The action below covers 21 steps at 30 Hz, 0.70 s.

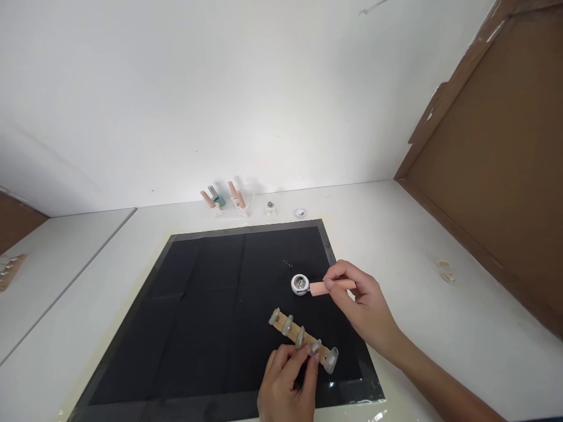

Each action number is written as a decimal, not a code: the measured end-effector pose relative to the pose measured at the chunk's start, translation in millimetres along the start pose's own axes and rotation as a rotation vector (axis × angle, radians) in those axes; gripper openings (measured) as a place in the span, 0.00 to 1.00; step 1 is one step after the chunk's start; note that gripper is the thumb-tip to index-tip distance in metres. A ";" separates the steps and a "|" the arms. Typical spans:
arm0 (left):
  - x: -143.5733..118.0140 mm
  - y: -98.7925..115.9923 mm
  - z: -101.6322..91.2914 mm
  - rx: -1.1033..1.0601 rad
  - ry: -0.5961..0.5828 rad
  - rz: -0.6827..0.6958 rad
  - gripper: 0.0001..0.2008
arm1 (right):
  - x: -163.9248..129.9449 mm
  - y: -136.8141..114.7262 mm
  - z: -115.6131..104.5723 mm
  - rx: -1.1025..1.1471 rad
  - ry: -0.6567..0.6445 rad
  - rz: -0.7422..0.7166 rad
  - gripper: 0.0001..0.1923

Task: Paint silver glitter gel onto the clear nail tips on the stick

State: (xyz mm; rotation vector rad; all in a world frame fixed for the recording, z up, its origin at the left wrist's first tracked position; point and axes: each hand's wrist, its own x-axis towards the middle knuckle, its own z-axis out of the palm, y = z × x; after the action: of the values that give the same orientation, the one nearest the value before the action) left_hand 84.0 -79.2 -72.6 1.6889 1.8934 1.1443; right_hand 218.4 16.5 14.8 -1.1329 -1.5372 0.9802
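Note:
My right hand (358, 302) grips a slim pink stick (331, 286) over the black mat (197, 316). The stick's tip meets a small round white dish (300, 284) with shiny bits inside. My left hand (285, 384) pinches the near end of a tan strip (303, 340) lying on the mat. The strip carries several clear grey nail tips in a row.
At the back by the white wall stand small holders with pink sticks (237, 199) and a teal piece (217, 199), a small dark item (270, 206) and a tiny round dish (299, 212). Brown cardboard (497, 158) leans at right. Another nail strip (9, 271) lies far left.

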 end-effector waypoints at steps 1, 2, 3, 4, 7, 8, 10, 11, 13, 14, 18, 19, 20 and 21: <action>0.5 0.9 0.3 0.016 -0.005 -0.007 0.15 | 0.3 -0.1 0.2 0.003 -0.001 0.000 0.07; 1.0 1.7 0.2 0.031 -0.011 -0.008 0.15 | 0.7 -0.3 0.4 0.004 -0.003 -0.001 0.08; 1.6 2.5 0.0 0.043 -0.017 -0.006 0.16 | 1.0 -0.5 0.7 0.004 -0.005 -0.001 0.08; 2.1 3.1 -0.4 0.055 -0.022 -0.002 0.16 | 1.3 -0.7 0.9 0.005 -0.007 -0.002 0.08; 2.5 4.4 -1.7 0.085 -0.028 0.009 0.16 | 1.0 -1.0 1.2 0.005 -0.016 0.002 0.08; 2.1 4.5 -1.9 0.092 -0.028 0.011 0.17 | 0.6 -0.9 1.2 0.005 -0.015 0.001 0.08; 0.7 4.3 -2.0 0.105 -0.022 0.016 0.18 | -0.1 -0.4 1.0 0.006 -0.010 -0.002 0.07; -0.2 4.0 -2.0 0.112 -0.016 0.022 0.18 | -0.3 -0.1 0.9 0.007 -0.008 -0.004 0.07; -1.9 3.5 -1.9 0.126 -0.007 0.038 0.18 | -0.4 0.3 0.6 0.010 -0.008 -0.007 0.07; -2.5 3.2 -2.0 0.130 -0.011 0.048 0.18 | -0.3 0.4 0.5 0.011 -0.009 -0.008 0.07; -3.6 3.2 -3.8 0.138 -0.051 0.100 0.16 | 0.5 0.5 0.5 0.005 -0.016 -0.003 0.07; -3.8 3.3 -4.4 0.139 -0.055 0.123 0.15 | 0.7 0.6 0.5 0.001 -0.014 0.000 0.07; -4.1 3.5 -5.0 0.141 -0.054 0.147 0.14 | 0.8 0.8 0.5 -0.002 -0.010 0.003 0.08; -4.5 3.7 -5.6 0.141 -0.050 0.171 0.13 | 0.8 1.0 0.6 -0.005 -0.006 0.007 0.07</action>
State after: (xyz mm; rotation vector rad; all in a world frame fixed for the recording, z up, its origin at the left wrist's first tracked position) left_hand 83.4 -85.4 -67.5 1.9697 1.8671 1.0396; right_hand 218.0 17.5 13.9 -1.1403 -1.5420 0.9855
